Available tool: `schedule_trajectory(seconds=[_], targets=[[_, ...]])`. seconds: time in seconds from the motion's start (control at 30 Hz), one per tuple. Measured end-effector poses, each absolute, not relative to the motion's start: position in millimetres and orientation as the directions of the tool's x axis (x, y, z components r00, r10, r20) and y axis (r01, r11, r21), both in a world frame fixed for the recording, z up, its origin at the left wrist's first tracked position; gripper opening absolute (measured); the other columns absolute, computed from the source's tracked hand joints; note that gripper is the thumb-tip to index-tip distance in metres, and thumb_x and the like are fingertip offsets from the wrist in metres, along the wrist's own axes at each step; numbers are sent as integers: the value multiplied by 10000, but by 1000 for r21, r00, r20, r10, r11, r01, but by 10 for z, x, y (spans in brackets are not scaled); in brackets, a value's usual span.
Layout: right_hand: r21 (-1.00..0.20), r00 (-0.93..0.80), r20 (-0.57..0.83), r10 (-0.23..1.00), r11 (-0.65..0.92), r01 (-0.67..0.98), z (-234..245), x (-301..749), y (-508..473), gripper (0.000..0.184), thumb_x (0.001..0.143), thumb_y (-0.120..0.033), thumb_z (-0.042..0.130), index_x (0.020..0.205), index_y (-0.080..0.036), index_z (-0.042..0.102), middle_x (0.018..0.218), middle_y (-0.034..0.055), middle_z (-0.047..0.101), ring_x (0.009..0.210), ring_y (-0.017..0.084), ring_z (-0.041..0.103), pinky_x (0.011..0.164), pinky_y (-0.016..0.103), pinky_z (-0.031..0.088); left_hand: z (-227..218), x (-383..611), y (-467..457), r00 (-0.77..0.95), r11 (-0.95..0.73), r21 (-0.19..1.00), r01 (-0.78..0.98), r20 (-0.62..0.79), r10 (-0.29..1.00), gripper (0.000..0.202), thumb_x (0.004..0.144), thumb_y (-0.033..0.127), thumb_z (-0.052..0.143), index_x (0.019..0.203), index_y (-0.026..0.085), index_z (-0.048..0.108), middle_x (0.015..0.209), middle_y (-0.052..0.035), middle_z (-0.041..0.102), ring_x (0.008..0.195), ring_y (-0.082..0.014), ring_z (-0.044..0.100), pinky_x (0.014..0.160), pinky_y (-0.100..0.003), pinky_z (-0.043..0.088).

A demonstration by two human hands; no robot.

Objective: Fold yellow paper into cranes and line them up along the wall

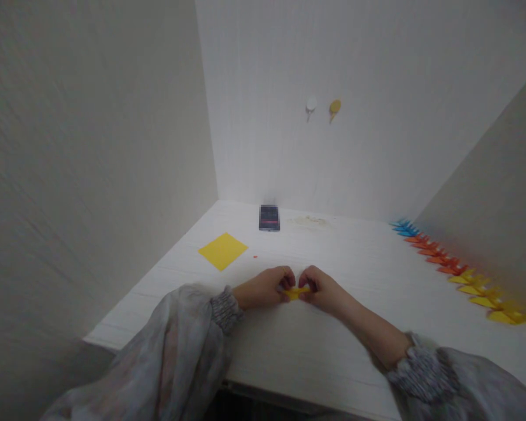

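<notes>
Between my two hands is a small piece of folded yellow paper [294,293], held just above the white table. My left hand [274,285] pinches its left end, fingers curled. On the other end, my right hand [319,286] grips with thumb and fingers closed. The finer folds are partly covered by my fingers and too small to make out. A flat yellow paper square [223,251] lies on the table to the left, beyond my left hand.
Blue [405,228], orange [438,254] and yellow origami figures [486,292] line the table's right side. A dark phone-like device [269,218] lies near the back wall. Two hooks, white [311,105] and yellow [335,107], are on that wall. A tiny orange scrap [255,256] lies mid-table.
</notes>
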State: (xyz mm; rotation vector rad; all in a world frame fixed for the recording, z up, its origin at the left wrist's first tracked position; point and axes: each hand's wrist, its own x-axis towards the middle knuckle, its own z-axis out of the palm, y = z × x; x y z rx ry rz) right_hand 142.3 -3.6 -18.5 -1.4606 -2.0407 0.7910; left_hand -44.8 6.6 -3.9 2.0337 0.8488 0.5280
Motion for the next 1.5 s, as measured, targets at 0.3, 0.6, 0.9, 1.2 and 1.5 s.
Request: schedule_trajectory(seconds=[0.3, 0.6, 0.9, 1.2, 1.5], targets=[[-599, -343, 225, 912, 407, 690, -156, 1396, -187, 114, 669, -151, 564, 767, -174, 510, 778, 28, 511, 753, 171, 456, 658, 292, 375, 19, -386, 3, 599, -447, 776, 445, 113, 792, 234, 665, 233, 577, 880, 142, 561, 822, -33, 576, 711, -133, 511, 639, -250, 408], [-749, -295, 296, 908, 413, 518, -69, 1359, -207, 128, 696, -146, 515, 794, -204, 458, 716, -7, 540, 657, 136, 500, 602, 264, 403, -5, -385, 45, 565, -367, 865, 344, 121, 816, 116, 684, 199, 549, 780, 139, 572, 693, -1, 578, 639, -107, 501, 595, -225, 381], [-949, -80, 314, 946, 313, -26, -35, 1330, -130, 390, 645, -298, 644, 925, -237, 379, 666, -17, 537, 644, 150, 549, 615, 297, 457, 14, -280, 16, 557, 24, 991, -129, 53, 829, 300, 602, 306, 688, 777, 125, 526, 692, 1, 582, 604, -80, 519, 600, -223, 391], [-929, 65, 357, 932, 347, 131, -65, 1242, -139, 272, 707, -386, 583, 879, -215, 459, 797, 37, 571, 742, 167, 552, 705, 320, 448, 48, -248, 33, 348, 66, 972, -226, 17, 937, 255, 591, 292, 673, 718, 127, 525, 640, 3, 611, 598, -102, 573, 643, -265, 458], [-858, -11, 355, 935, 330, 393, -60, 1188, -171, 129, 766, -311, 500, 720, -193, 525, 688, 20, 557, 659, 157, 504, 624, 282, 415, 13, -237, 46, 322, 52, 966, -253, 33, 946, 215, 593, 245, 664, 682, 130, 506, 613, 25, 597, 580, -90, 569, 654, -265, 464]])
